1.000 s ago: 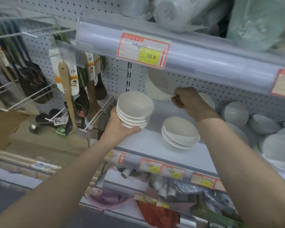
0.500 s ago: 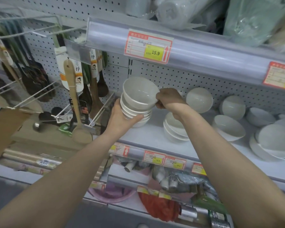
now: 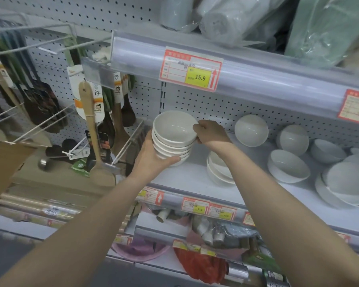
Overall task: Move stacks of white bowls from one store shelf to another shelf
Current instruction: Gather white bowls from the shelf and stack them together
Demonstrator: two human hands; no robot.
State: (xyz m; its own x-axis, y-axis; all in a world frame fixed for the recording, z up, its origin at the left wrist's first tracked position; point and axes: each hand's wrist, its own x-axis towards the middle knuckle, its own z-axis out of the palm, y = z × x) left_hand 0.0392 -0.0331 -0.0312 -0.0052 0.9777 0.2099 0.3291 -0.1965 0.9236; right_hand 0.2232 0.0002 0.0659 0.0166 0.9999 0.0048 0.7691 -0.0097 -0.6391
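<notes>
The left hand's [image 3: 153,156] fingers are hidden behind the stack of bowls [image 3: 172,141], and only its palm and thumb show, cupped round the lowest bowls. The right forearm covers part of a second stack [image 3: 218,170] standing on the shelf [image 3: 184,179], and the bowls at the right edge of the frame are cut off. The print on the price tag [image 3: 192,69] is hard to read apart from 15.9

The held stack sits in the centre of the frame, lifted above the left end of the shelf, its long axis roughly upright and the open mouths tipped toward the camera. The right hand [image 3: 212,134] pinches the right rim of the top bowl [image 3: 174,126]

Half a second ago that bowl was tilted above the others; now it lies nested on them, and the stack is one bowl taller than a second ago
</notes>
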